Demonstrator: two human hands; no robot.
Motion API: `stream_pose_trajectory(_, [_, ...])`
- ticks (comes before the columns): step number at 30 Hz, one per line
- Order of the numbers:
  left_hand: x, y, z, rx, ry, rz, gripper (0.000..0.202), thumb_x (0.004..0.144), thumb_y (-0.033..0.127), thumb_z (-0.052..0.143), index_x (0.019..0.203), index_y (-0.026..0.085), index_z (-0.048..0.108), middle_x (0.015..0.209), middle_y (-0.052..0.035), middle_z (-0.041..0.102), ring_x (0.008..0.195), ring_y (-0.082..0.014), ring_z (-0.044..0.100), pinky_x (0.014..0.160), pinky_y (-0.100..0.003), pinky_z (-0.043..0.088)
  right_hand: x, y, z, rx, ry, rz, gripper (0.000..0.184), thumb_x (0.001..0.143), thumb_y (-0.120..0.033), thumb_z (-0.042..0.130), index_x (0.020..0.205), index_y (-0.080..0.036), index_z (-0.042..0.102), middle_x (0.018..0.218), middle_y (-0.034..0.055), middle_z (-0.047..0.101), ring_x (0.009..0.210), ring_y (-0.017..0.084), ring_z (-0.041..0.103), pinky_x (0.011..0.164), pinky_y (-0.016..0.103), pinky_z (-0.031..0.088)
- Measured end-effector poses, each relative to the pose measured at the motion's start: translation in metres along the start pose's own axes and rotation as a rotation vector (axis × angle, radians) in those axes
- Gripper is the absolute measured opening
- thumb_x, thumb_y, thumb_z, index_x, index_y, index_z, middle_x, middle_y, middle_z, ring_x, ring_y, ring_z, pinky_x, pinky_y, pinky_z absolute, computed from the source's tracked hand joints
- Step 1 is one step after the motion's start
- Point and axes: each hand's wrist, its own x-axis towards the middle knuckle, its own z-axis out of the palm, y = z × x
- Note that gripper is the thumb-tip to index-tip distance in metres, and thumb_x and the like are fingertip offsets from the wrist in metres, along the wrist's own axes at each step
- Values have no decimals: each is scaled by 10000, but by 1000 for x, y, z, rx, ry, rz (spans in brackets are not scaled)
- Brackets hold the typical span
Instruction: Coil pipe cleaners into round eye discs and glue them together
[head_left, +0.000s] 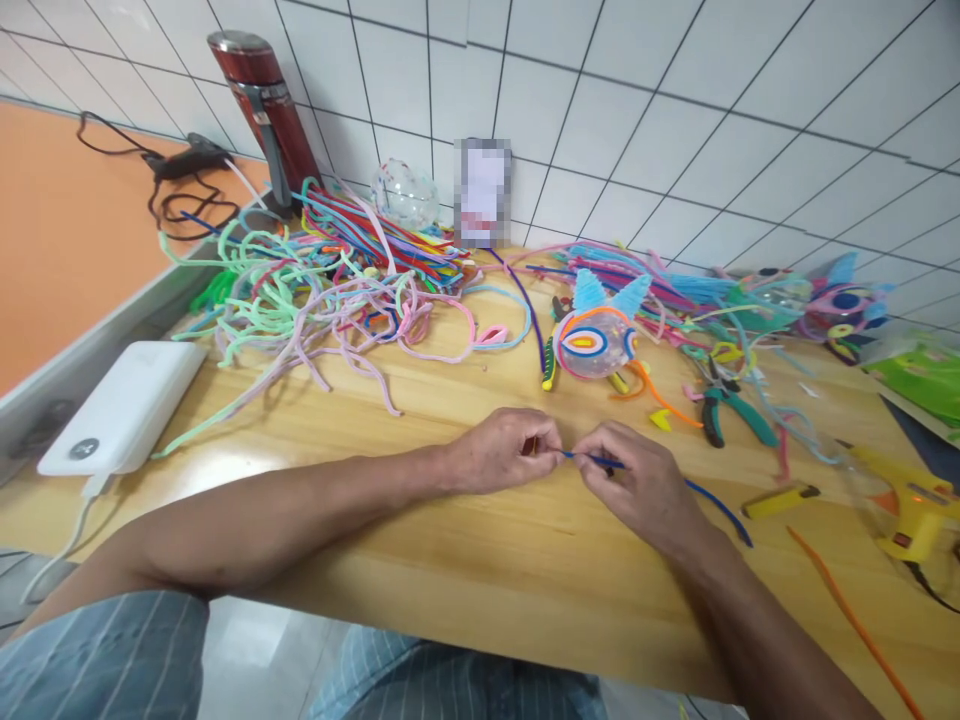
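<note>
A dark blue pipe cleaner [720,502] runs between my two hands above the wooden table. My left hand [504,450] pinches one end of it between thumb and fingertips. My right hand [626,475] grips it close beside, and the longer part comes out behind that hand and curves down to the right. Just beyond the hands sits a clear ball [600,350] with blue pipe-cleaner ears, an orange outline and a coiled blue, white, orange and yellow eye.
Loose pipe cleaners [300,290] heap at back left. Right are pliers [739,410], a yellow glue gun [911,510], a yellow lighter [780,500] and an orange pipe cleaner [847,600]. A white power bank [124,410] and red flask [262,110] stand left; a phone [482,195] leans on the wall.
</note>
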Motion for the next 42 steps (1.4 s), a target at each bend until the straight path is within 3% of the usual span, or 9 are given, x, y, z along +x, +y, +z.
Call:
stream_pose_trajectory(7, [1,0,-3,63,-129,28,71,858,128,619,805,130,666,717,14,634,635,-72,524,631,-184,380,-8,2,6,51,-14,-5,160,884,-64,586,840,-212,629,747,4,648,669,136,613,605,247,455])
stream_pose_trajectory(12, [0,1,-1,139,-163,61,83,906,163,614,838,144,657,751,-3,647,674,-95,539,654,-205,385,-8,-3,7,72,1,-29,159,901,-71,585,853,-215,637,764,9,672,691,143,631,625,254,465])
stream_pose_trajectory(16, [-4,5,0,125,-76,74,151,977,220,570,861,150,637,810,-31,657,747,-123,573,698,-228,419,-10,-5,10,132,72,69,140,904,-103,604,833,-215,649,745,-2,659,678,135,623,628,250,464])
stream_pose_trajectory(23, [-8,18,3,-133,164,-37,194,969,299,628,849,147,646,787,-8,631,733,-114,553,707,-235,433,-11,-19,26,434,216,414,153,889,-258,639,744,-216,660,635,-30,613,575,120,528,544,243,408])
stream_pose_trajectory(28, [-7,20,6,-413,176,-179,261,944,395,650,865,147,634,742,22,588,680,-100,501,651,-228,409,-6,-27,34,626,275,510,179,863,-332,668,728,-216,648,611,-35,575,555,119,501,531,239,414])
stream_pose_trajectory(32, [0,10,0,-381,74,-215,268,920,406,671,865,144,645,730,29,576,660,-95,483,632,-221,392,-5,-19,28,513,221,470,156,869,-289,636,730,-218,640,604,-37,559,530,113,470,500,238,375])
stream_pose_trajectory(38, [1,0,-5,51,-93,46,165,956,252,606,840,155,670,797,-32,660,753,-129,577,722,-230,424,-8,-10,17,147,124,191,134,893,-146,620,806,-217,693,712,-8,622,641,129,581,605,261,436])
stream_pose_trajectory(42, [-3,1,-2,131,-109,139,185,979,194,547,840,156,663,807,-52,668,770,-139,598,731,-233,434,-10,-13,18,135,120,118,162,896,-110,601,797,-214,675,725,-3,646,653,127,604,619,257,454])
